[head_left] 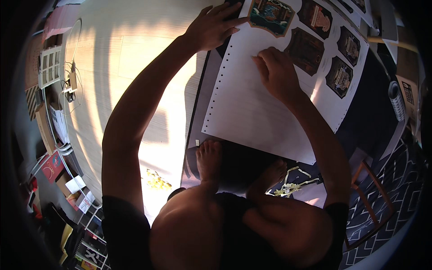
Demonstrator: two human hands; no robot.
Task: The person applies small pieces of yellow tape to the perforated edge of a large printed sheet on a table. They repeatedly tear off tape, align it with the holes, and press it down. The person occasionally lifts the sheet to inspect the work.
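Observation:
A large white sheet (252, 112) with a punched left edge lies on a dark mat (360, 112) on the floor. Several dark picture stickers are printed on it, one with a teal scene (271, 15) at the top. My left hand (211, 27) lies flat with fingers spread, pressing the sheet's top left corner beside the teal sticker. My right hand (276, 72) rests on the sheet with fingers curled, fingertips pinched at the edge of a dark sticker (306, 50). What the fingertips hold is hidden. My bare feet (209, 159) stand at the sheet's near edge.
Pale wooden floor (121, 58) stretches to the left, with a white charger and cable (71, 83). Yellow paper scraps (156, 181) and cut strips (292, 184) lie by my feet. Boxes and a shelf crowd the left rim; a wooden chair frame (373, 198) stands at right.

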